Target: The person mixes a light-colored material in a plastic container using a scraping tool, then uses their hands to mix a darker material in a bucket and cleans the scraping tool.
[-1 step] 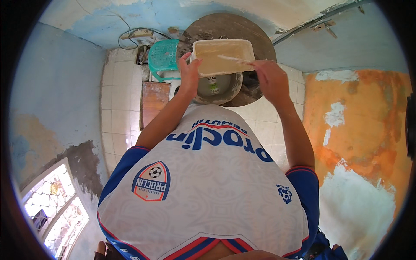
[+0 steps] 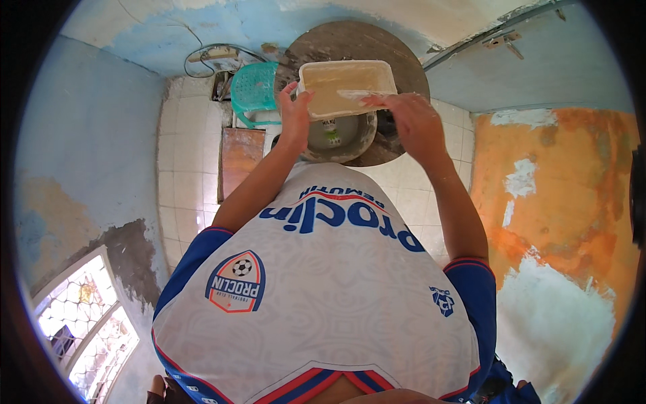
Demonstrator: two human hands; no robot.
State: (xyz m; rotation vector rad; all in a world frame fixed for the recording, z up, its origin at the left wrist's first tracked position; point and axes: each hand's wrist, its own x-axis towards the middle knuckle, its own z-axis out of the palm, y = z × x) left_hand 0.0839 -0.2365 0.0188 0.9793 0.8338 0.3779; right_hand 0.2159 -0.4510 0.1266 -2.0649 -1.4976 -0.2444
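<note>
Two hands, one tub, one flat tool, one bowl, all at one round counter (image 2: 350, 40).
The cream rectangular tub (image 2: 330, 81) is over the far part of the grey bowl (image 2: 367, 138); whether it rests there or is held clear, I cannot tell. The left hand (image 2: 295, 118) grips the tub's left end, thumb at the near corner, fingers partly curled round the side. The right hand (image 2: 416, 124) reaches in from the right, wrist bent inward, fingers pinched on the whitish tool (image 2: 355, 94) at the tub's near right corner; its grip end is hidden. One green stool (image 2: 254, 87) stands left, partly covered by the counter. A dark item beside the bowl is unclear.
</note>
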